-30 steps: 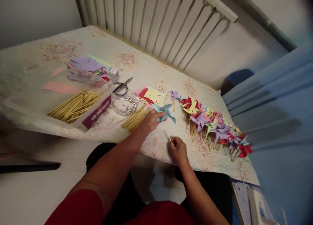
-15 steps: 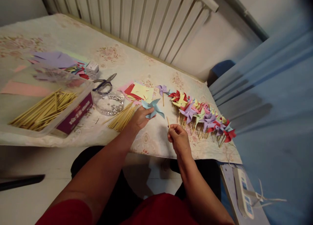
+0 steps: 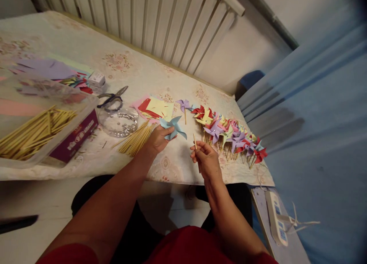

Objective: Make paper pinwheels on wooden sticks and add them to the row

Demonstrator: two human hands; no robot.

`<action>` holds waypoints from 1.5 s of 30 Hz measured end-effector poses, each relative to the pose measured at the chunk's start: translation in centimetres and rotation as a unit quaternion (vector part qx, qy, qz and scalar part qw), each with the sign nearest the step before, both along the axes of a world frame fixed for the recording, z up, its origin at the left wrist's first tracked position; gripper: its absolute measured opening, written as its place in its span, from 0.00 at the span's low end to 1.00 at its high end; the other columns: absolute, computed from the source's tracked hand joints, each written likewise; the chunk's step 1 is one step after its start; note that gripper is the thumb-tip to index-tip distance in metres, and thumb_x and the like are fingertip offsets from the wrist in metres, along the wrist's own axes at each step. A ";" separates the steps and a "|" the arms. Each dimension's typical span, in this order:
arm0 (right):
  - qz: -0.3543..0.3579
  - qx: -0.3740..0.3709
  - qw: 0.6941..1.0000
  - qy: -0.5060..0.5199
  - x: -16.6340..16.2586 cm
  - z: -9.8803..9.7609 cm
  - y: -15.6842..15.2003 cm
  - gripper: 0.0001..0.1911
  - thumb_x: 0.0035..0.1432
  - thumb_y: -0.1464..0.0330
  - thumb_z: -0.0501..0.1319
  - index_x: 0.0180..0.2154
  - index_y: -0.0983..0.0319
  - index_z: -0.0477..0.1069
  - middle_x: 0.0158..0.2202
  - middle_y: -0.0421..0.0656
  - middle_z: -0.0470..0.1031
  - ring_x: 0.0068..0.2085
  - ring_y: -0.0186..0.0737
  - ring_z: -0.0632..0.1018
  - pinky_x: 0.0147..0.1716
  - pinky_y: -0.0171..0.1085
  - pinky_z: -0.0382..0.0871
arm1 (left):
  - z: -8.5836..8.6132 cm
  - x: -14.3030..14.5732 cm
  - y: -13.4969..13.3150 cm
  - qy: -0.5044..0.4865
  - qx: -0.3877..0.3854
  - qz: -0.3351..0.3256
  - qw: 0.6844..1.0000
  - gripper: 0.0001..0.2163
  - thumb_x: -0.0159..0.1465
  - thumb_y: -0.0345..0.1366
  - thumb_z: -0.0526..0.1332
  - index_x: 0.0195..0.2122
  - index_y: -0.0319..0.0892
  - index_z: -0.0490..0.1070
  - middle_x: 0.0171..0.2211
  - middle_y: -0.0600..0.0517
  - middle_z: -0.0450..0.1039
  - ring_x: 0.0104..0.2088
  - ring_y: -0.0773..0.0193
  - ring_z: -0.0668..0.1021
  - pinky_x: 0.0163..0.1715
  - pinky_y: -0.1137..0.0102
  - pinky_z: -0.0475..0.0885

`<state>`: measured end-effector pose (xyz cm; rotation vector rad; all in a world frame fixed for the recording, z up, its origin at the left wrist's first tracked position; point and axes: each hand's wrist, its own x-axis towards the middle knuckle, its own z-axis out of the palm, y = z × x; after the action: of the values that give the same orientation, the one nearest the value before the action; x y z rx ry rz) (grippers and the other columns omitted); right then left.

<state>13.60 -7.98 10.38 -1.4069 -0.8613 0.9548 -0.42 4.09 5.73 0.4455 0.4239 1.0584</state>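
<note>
A light blue paper pinwheel [image 3: 173,127] is pinched in my left hand [image 3: 159,139], its folded blades pointing toward the right. My right hand [image 3: 208,159] is closed on a thin wooden stick [image 3: 195,142], which stands nearly upright between thumb and fingers. A gap separates stick and pinwheel. Just left of my left hand lies a fanned bundle of wooden sticks [image 3: 134,140]. Beyond it is a pile of coloured paper squares [image 3: 159,108] with yellow on top. Many finished pinwheels [image 3: 226,136] on sticks lie in a row right of my right hand.
A clear plastic box [image 3: 91,103] with many sticks stands at the left. Near it are scissors [image 3: 111,99], a round clear dish [image 3: 117,122] of small metal pieces and a small white box [image 3: 96,79]. A power strip [image 3: 276,218] lies at the lower right, beside a blue curtain [image 3: 323,122].
The stick in my right hand now shows more of its length, above and below the fingers. My left hand keeps hold of the blue pinwheel. The whole view has shifted slightly.
</note>
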 end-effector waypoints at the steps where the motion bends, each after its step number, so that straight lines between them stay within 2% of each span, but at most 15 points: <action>1: -0.004 0.003 1.000 0.004 0.0 0.1 0.0 0.15 0.44 0.67 0.63 0.38 0.61 0.71 0.30 0.40 0.75 0.23 0.30 0.70 0.19 0.30 0.59 | 0.0 0.0 0.0 0.002 0.000 0.000 1.000 0.14 0.48 0.27 0.72 0.34 0.40 0.72 0.30 0.55 0.76 0.27 0.71 0.75 0.29 0.74 0.71; 4: -0.014 0.002 1.000 0.015 -0.1 0.3 0.1 0.18 0.43 0.66 0.63 0.40 0.61 0.71 0.28 0.39 0.74 0.22 0.30 0.69 0.18 0.30 0.56 | -0.1 0.0 0.1 0.011 0.002 -0.001 1.000 0.12 0.50 0.28 0.71 0.33 0.39 0.72 0.29 0.55 0.75 0.28 0.71 0.76 0.30 0.73 0.72; 12: -0.039 -0.015 0.999 0.025 0.0 0.5 0.2 0.16 0.44 0.65 0.64 0.38 0.61 0.70 0.23 0.36 0.71 0.18 0.27 0.64 0.16 0.29 0.49 | -0.4 0.1 0.2 0.011 0.012 -0.005 1.000 0.12 0.49 0.28 0.71 0.34 0.40 0.72 0.28 0.55 0.75 0.28 0.69 0.76 0.30 0.73 0.72; 15: -0.039 -0.019 0.999 0.026 0.0 0.6 0.1 0.14 0.45 0.65 0.64 0.37 0.61 0.69 0.22 0.35 0.71 0.18 0.27 0.63 0.16 0.29 0.49 | -0.3 0.1 0.2 0.013 0.013 -0.001 1.000 0.11 0.49 0.28 0.71 0.33 0.39 0.72 0.29 0.55 0.75 0.29 0.69 0.76 0.30 0.73 0.72; 20: -0.039 -0.011 0.999 0.014 0.1 0.6 0.1 0.09 0.45 0.67 0.62 0.32 0.62 0.69 0.24 0.37 0.72 0.19 0.28 0.67 0.17 0.30 0.55 | -0.3 0.1 0.2 0.017 0.011 -0.003 1.000 0.11 0.50 0.27 0.71 0.33 0.40 0.72 0.29 0.55 0.75 0.29 0.69 0.76 0.30 0.72 0.72; 29: -0.060 -0.020 0.998 0.024 -0.2 1.0 -0.1 0.09 0.46 0.65 0.64 0.25 0.62 0.66 0.18 0.34 0.67 0.15 0.25 0.60 0.14 0.28 0.44 | -0.2 0.2 0.2 0.021 0.007 -0.003 1.000 0.12 0.49 0.28 0.72 0.33 0.39 0.72 0.29 0.54 0.76 0.29 0.69 0.76 0.30 0.73 0.73; 45: -0.063 -0.012 0.997 0.045 -0.4 1.7 -0.3 0.11 0.46 0.64 0.64 0.22 0.61 0.63 0.15 0.32 0.63 0.14 0.24 0.56 0.14 0.29 0.41 | -0.5 0.3 0.2 0.023 0.013 -0.005 1.000 0.12 0.49 0.27 0.71 0.34 0.39 0.72 0.31 0.54 0.75 0.29 0.70 0.76 0.30 0.73 0.72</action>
<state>13.20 -8.27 12.04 -1.4104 -0.6871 0.9274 -0.13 4.33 5.23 0.4960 0.4494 1.0456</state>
